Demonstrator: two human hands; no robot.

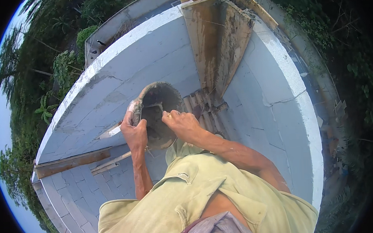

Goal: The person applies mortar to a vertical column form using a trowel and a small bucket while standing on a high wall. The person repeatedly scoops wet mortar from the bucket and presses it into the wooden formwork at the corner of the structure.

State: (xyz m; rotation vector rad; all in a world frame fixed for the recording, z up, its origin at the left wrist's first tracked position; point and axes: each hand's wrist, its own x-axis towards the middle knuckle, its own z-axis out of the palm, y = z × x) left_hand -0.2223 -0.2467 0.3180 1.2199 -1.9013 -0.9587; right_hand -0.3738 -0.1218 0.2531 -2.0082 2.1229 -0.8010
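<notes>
your left hand (134, 134) is clenched on the near rim of the mortar pan (157, 113), held in front of your chest; your right hand (182, 124) reaches into it, fingers curled on something i cannot make out. it looks heavy and stiff, slick with wet grey mortar, so grip the rim. it is round, dark, crusted. beyond, the grey block wall (150, 63) and a wooden form (216, 34)

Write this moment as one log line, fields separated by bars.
left hand: grips rim of mortar pan | right hand: inside pan, on wet mortar | around: grey block walls, wooden plank
</notes>
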